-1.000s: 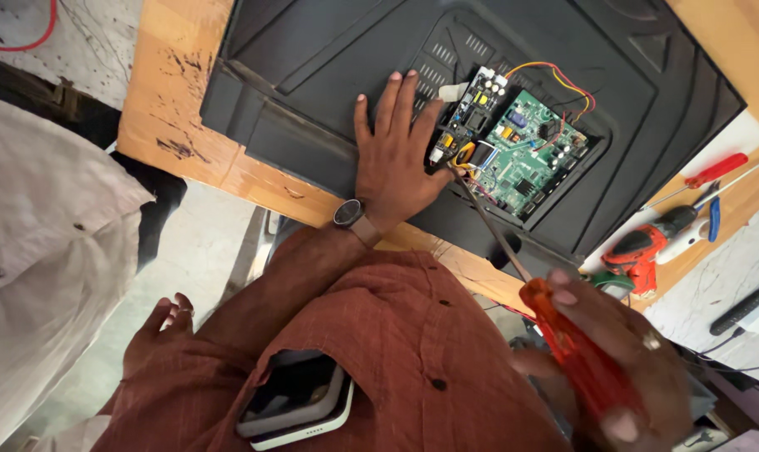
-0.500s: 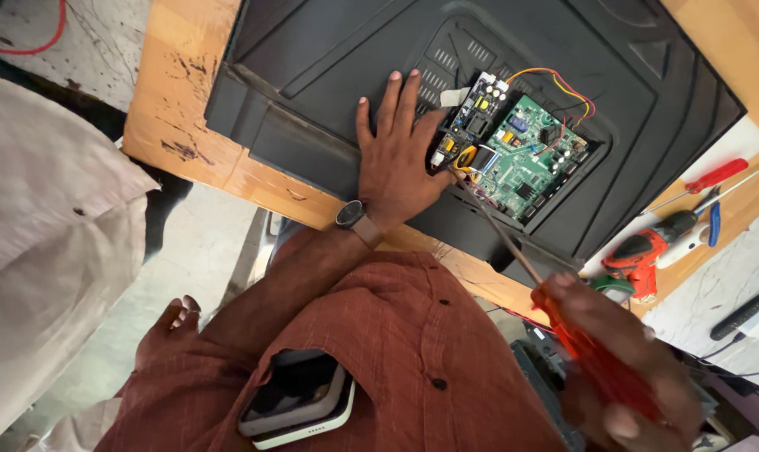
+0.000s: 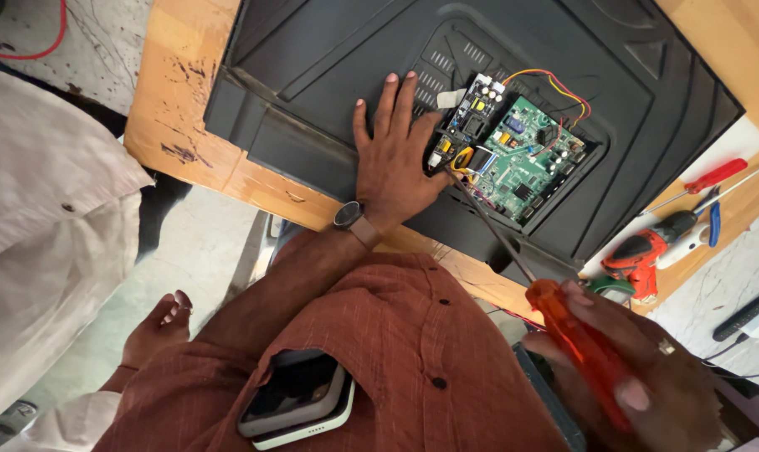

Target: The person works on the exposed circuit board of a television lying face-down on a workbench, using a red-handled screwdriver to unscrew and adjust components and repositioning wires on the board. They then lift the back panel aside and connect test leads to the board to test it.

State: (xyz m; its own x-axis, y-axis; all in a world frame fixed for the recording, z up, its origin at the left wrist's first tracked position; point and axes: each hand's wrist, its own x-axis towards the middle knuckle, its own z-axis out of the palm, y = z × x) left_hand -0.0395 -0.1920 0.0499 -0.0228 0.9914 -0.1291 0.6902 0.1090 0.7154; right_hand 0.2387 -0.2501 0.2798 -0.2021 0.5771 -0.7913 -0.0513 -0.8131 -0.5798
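Even, soft daylight — bright, no hard shadows. Faint sheen on the black plastic panel (image 3: pixel 329 67). Centre sharp; the near right hand (image 3: pixel 639 377) is blurred — edges slightly stretched.

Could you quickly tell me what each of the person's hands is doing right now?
Left hand: open, lying flat on the black plastic back panel beside the green circuit board.
Right hand: closed around the orange-handled screwdriver.

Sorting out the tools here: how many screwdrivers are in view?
2. One orange-handled screwdriver is in the right hand, tip at the circuit board. One red-handled screwdriver lies on the bench at right. Others may be hidden.
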